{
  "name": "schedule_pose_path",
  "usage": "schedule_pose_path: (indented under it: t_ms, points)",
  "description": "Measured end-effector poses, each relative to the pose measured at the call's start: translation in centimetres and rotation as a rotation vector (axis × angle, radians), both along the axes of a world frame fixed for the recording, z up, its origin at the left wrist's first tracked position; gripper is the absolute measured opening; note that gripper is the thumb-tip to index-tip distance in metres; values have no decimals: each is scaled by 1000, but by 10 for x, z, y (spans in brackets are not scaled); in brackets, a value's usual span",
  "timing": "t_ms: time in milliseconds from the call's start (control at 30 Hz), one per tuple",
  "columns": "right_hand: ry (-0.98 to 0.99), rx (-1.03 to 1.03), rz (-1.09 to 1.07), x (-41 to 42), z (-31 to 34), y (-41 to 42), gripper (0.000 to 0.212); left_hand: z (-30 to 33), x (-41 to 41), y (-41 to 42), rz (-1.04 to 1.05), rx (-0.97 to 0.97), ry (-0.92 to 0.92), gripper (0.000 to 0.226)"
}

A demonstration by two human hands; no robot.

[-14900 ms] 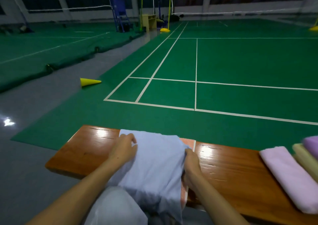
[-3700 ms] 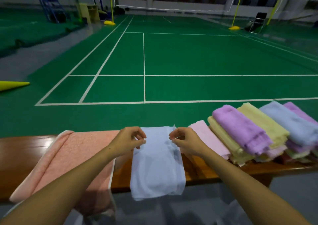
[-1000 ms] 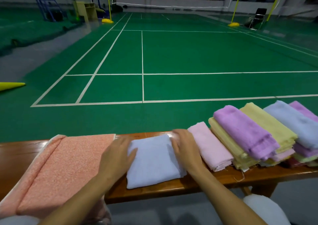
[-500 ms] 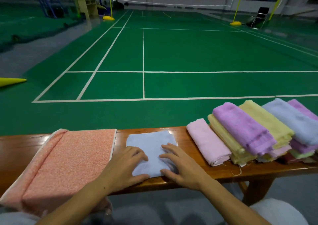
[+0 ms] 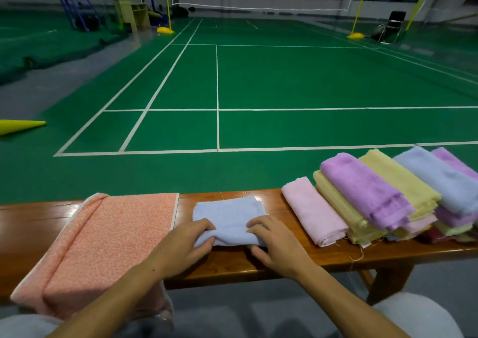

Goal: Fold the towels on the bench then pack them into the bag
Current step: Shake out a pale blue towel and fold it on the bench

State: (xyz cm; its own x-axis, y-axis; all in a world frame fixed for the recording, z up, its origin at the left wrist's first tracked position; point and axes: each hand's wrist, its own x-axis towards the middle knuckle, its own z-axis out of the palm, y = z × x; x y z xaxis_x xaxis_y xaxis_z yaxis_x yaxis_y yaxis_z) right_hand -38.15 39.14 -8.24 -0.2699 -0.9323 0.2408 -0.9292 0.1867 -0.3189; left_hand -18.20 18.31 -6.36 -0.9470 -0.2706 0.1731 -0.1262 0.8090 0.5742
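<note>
A small light-blue towel [image 5: 229,215], folded, lies in the middle of the wooden bench [image 5: 271,262]. My left hand [image 5: 181,244] grips its near left corner, thumb under and fingers over the cloth. My right hand [image 5: 274,239] grips the near right corner the same way. The near edge is lifted into a roll. To the right, a folded pink towel [image 5: 313,211] lies beside an overlapping pile of folded yellow, purple and blue towels [image 5: 388,195]. A salmon-pink cloth bag [image 5: 103,247] lies flat at the left.
The bench's near edge runs across the frame, and my knees [image 5: 413,317] show below it. Beyond lies a green badminton court [image 5: 284,92] with white lines, a net and a yellow cone [image 5: 18,127] at the left.
Half a second ago both hands pressed flat on the blue towel. Now they have slid to its near corners and lifted that edge, curling round it.
</note>
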Motion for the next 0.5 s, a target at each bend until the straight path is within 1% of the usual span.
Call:
schedule_pose_path:
  t_ms: [100, 167, 267, 333, 433, 500]
  points:
    - [-120, -24, -41, 2, 8, 6, 30, 6, 5, 1, 2, 41, 56, 17]
    - [-246, -26, -66, 4, 13, 9, 30, 10, 6, 0, 34, 64, 103, 13]
    - [-417, -98, -114, 3, 19, 10, 26, 18, 4, -3, 95, 106, 149, 4]
    - [-503, -135, -166, 2, 24, 6, 26, 20, 0, -7, 131, 134, 157, 8]
    - [-528, -166, -266, 0, 25, -9, 28, 16, -13, -16, 230, 159, 119, 20]
    - [-466, -128, -342, -5, 18, -20, 37, 13, -21, -22, 297, 153, 48, 18]
